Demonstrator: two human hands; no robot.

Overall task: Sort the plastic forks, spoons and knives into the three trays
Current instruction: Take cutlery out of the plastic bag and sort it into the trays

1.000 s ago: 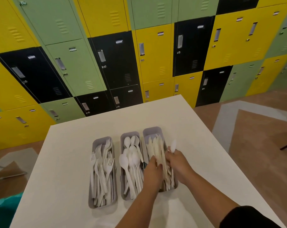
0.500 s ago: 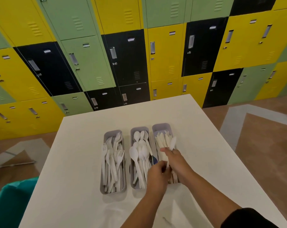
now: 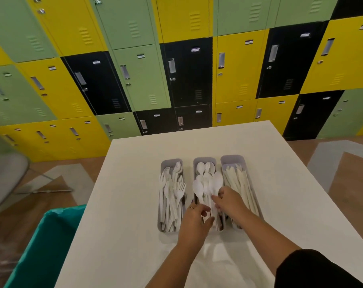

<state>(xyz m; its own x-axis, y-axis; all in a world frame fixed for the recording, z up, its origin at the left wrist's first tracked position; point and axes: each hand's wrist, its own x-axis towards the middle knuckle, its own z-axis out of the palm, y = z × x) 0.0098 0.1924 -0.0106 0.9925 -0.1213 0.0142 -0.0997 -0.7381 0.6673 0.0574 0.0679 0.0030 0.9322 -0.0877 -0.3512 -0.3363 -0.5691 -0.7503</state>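
White plastic spoons [image 3: 207,183] fill the middle tray [image 3: 204,161], and both hands sit over its near end. The right hand [image 3: 230,201] has its fingers curled down among the spoon handles, seemingly pinching one, though the blur there hides exactly which. The left hand [image 3: 194,222] reaches in beside it, fingers bent toward the same handles; I cannot tell whether it grips any. Left of the hands lies the fork tray [image 3: 172,163], right of them the knife tray [image 3: 232,160], its near end covered by the right wrist. All three rest on a pale table [image 3: 134,173].
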